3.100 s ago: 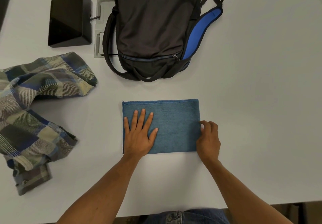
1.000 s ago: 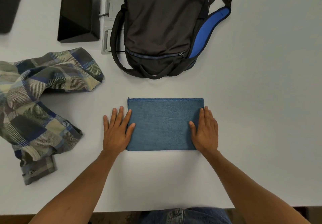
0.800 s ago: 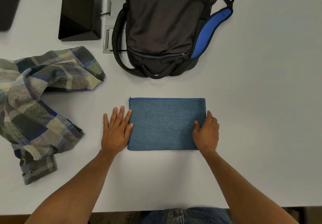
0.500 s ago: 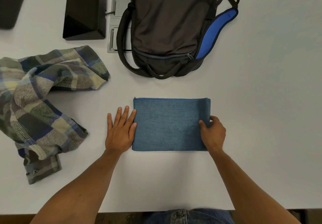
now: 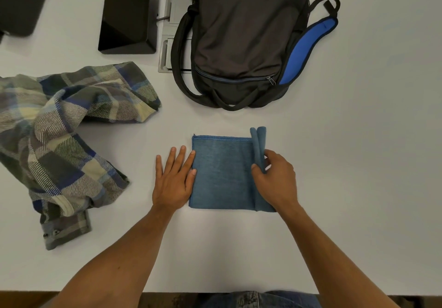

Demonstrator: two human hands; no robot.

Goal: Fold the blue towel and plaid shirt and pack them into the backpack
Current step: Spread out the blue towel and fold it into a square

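Head view: the towel (image 5: pixel 222 173) lies on the table (image 5: pixel 358 164) between backpack (image 5: pixel 244 34) and near edge, shirt (image 5: pixel 59 140) at left. Left hand (image 5: pixel 173 178) rests flat beside its left edge; right hand (image 5: pixel 277 178) pinches its raised right edge

We look down on a pale grey counter (image 5: pixel 358 140); a black box (image 5: pixel 129 18) and metal outlet plate (image 5: pixel 175 8) sit at eleven o'clock.
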